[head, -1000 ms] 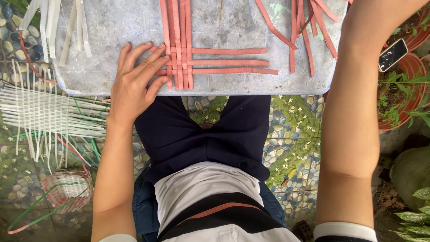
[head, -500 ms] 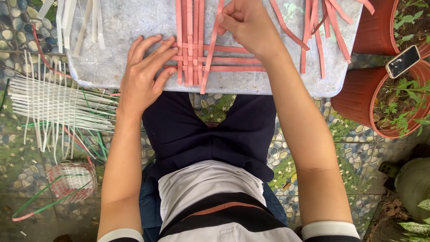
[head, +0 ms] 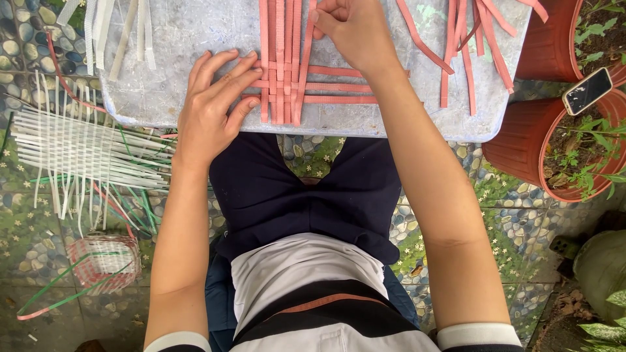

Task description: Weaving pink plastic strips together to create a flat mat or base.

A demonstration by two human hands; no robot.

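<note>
Since half a second ago the right hand (head: 355, 29) has drawn in a little toward the woven patch, and the slanting pink strip (head: 304, 62) it pinches now lies closer alongside the upright strips. Its fingers are closed together on the upper part of that strip, near the top edge of the view. The left hand (head: 212, 107) has stayed flat, fingers spread, with its fingertips pressing on the left ends of the crosswise strips of the pink weave (head: 287, 85). That weave sits on the near middle of the grey desk (head: 176, 39), several upright strips crossed by three level ones, between the two hands.

More loose pink strips (head: 466, 39) lie scattered on the right of the desk, and white strips (head: 104, 29) on its far left. On the pebble-patterned floor to the left lies a flat white woven mat (head: 78, 153), and nearer, a small pink and white basket (head: 104, 261). A phone (head: 587, 91) rests across the rim of a terracotta pot (head: 521, 146) at the right.
</note>
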